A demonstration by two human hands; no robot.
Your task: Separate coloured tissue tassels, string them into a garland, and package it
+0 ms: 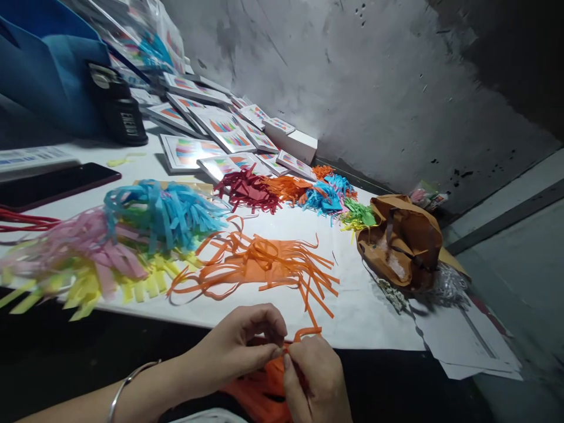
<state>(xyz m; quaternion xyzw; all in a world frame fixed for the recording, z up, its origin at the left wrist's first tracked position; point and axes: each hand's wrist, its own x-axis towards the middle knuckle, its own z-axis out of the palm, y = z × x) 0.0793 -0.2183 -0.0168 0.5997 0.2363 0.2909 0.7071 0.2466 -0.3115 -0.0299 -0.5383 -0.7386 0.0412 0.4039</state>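
An orange paper piece (259, 390) is in hand at the near edge of the desk, hanging below the level of the top, over the person's lap. The left hand (253, 341) pinches a small bit of it between thumb and fingertip, its other fingers curled into a loop. The right hand (315, 376) is closed round the paper right beside that pinch, thumb pressed in, with an orange strip (308, 332) sticking out above its knuckles.

Thin paper like this probably tears easily, so the work at the fingertips calls for a light, steady pinch — one hand anchoring while the other makes only small turns. Keeping the two grips close together, as here, should stop the paper slipping; the loose strip is best kept clear of the thumbs, lest it get caught in the fold.

Just beyond the hands, an orange fringed sheet (264, 261) lies spread on the desk (361, 317), its strands trailing towards the right hand — worth not snagging. To its left sit blue (163, 211), pink (88, 244) and yellow fringes (83, 288), overlapping. Behind it lies a dark red bunch (247, 191), then printed boxes (227, 129) near the wall. An open brown paper bag (399, 241) stands at the right.
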